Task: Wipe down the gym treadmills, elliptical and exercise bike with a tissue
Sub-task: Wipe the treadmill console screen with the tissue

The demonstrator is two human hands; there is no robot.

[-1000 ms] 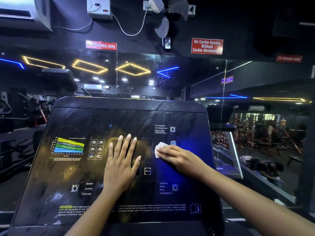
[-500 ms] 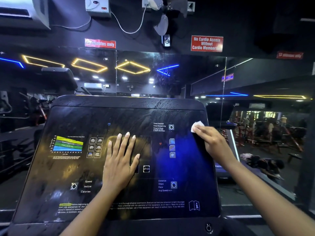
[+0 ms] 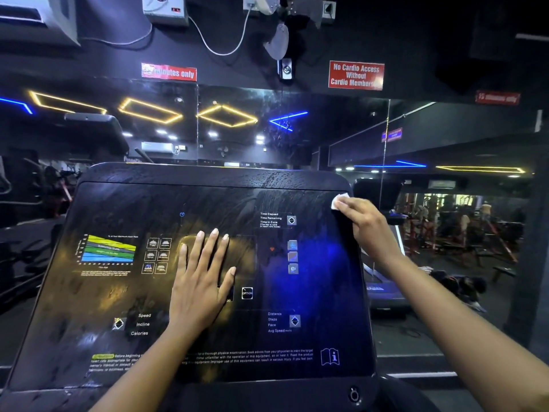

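A tissue [image 3: 338, 200] was gripped in the right hand's [image 3: 370, 230] curled fingers at the smeared console's [image 3: 208, 200] corner, the left hand [image 3: 202, 281] spread flat; most wiping was judged undone.

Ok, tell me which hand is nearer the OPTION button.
Left. The left hand lies flat just left of the OPTION button; the right hand holds the tissue up at the top right corner of the console.

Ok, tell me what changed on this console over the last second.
The right hand slid the tissue from the middle of the console up and rightward to the top right corner, keeping hold of it throughout. The left hand stayed flat on the centre.
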